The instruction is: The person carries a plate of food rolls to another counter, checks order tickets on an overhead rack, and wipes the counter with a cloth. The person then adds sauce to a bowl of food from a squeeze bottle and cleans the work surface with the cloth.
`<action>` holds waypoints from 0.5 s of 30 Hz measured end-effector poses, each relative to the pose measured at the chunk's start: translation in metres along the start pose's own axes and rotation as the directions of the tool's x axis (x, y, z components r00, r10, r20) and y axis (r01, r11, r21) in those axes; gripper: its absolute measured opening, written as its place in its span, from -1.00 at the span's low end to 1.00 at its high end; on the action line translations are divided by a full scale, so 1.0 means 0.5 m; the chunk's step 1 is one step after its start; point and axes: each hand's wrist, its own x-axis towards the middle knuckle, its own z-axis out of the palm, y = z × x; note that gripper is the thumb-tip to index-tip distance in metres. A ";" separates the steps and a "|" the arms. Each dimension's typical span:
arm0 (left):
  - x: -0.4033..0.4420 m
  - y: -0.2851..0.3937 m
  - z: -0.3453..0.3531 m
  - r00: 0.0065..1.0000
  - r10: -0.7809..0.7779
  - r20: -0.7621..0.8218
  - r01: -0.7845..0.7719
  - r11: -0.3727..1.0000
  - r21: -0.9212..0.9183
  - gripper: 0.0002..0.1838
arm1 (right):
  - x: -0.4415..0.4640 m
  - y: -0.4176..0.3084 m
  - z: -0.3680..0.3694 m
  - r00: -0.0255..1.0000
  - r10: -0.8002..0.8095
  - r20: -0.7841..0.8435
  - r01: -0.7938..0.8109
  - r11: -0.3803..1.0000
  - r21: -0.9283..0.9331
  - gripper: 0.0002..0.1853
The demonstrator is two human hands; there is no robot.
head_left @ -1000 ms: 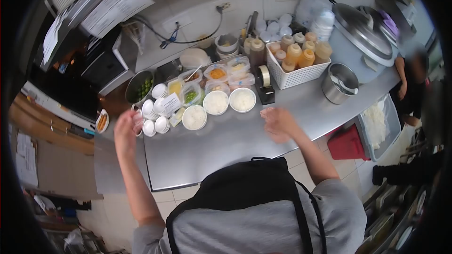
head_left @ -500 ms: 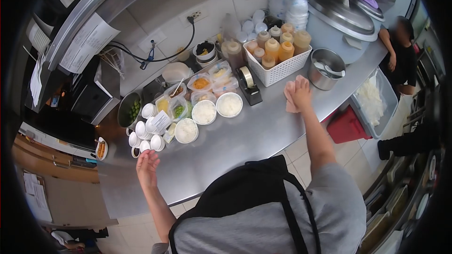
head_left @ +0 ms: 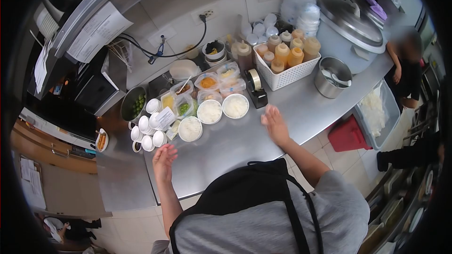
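Note:
My right hand (head_left: 276, 126) is low over the steel counter (head_left: 226, 143), near the black tape dispenser (head_left: 257, 91). A bit of pink cloth (head_left: 264, 119) shows at its fingertips; the rest is hidden under the hand. My left hand (head_left: 163, 163) is raised near the front of the counter with fingers loosely curled and apart, holding nothing. Closest to it are stacks of small white cups (head_left: 159, 138) and a bowl of white rice (head_left: 190, 129). Two more rice bowls, a middle one (head_left: 209, 112) and a right one (head_left: 235, 106), stand in a row with it.
Behind the bowls are bags of toppings (head_left: 207, 82). A white basket (head_left: 295, 76) of sauce bottles, a steel pot (head_left: 332, 77) and a large lidded cooker (head_left: 349, 28) line the back. A red bin (head_left: 347, 134) and grey tub (head_left: 378, 113) stand at right, near another person (head_left: 408, 73).
My right hand has slid left along the counter with the pink cloth, from near the steel pot to in front of the tape dispenser. My left hand has shifted slightly right.

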 end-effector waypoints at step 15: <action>-0.013 -0.010 0.004 0.999 -0.036 -0.013 0.036 0.999 0.008 -0.79 | 0.079 0.125 0.020 0.972 0.226 -0.060 -0.225 0.834 -0.503 -0.34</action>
